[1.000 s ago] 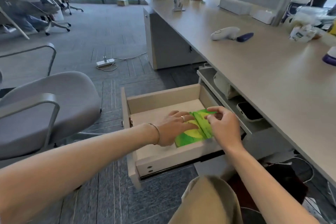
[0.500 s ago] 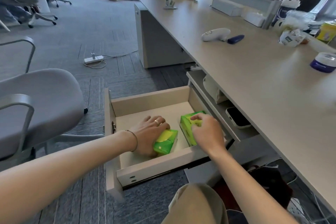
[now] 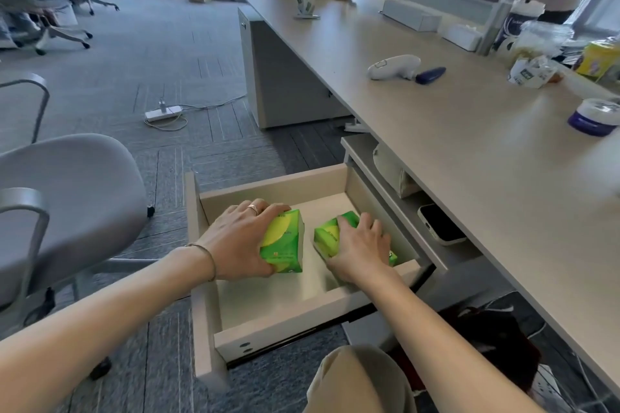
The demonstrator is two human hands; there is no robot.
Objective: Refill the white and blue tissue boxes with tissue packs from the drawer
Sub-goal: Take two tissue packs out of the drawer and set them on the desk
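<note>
An open beige drawer [image 3: 285, 329] sticks out from under the desk. Inside it are two green and yellow tissue packs. My left hand [image 3: 235, 241] grips the left tissue pack [image 3: 285, 241], which is lifted and tilted above the drawer floor. My right hand [image 3: 360, 248] is closed over the right tissue pack [image 3: 327, 235], which sits low near the drawer's right wall. A white tissue box [image 3: 462, 36] stands at the back of the desk by the divider. I see no blue tissue box that I can make out for sure.
The long desk [image 3: 453, 144] carries a white handheld device [image 3: 392, 67], a blue item [image 3: 430, 75], a round blue and white tub [image 3: 593, 116] and snack bags. A phone [image 3: 439, 223] lies on the shelf under the desk. A grey chair [image 3: 67, 194] stands at my left. A power strip [image 3: 163, 112] lies on the carpet.
The two packs, pressed together a second ago, have been pulled apart. My left hand has raised its pack and tipped it up; my right hand holds the other lower down.
</note>
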